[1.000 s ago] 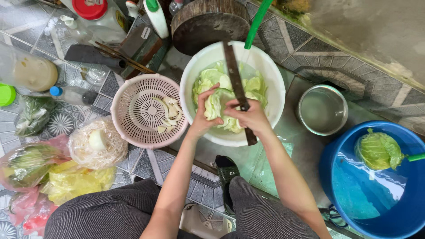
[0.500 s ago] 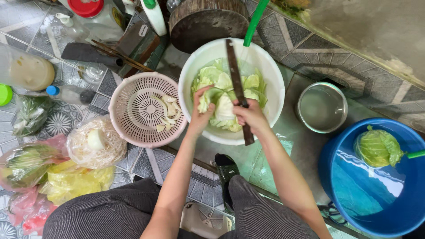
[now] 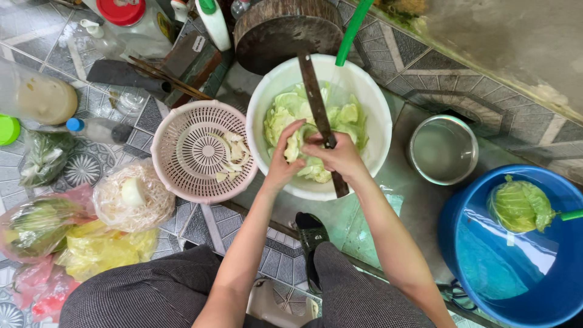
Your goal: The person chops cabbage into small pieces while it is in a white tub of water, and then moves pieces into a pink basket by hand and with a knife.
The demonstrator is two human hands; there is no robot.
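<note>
Pale cabbage is pinched by the left hand over the white bowl; the knife is clenched in the right hand. Fingertips are best kept clear of the blade.

Pale green cabbage in white bowl; pink basket; blue tub; grey patterned tiles.

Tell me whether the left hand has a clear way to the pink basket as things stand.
Probably yes. The left hand is on the cabbage in the white bowl, and the pink basket sits just beside that bowl on its left, with nothing between.
</note>
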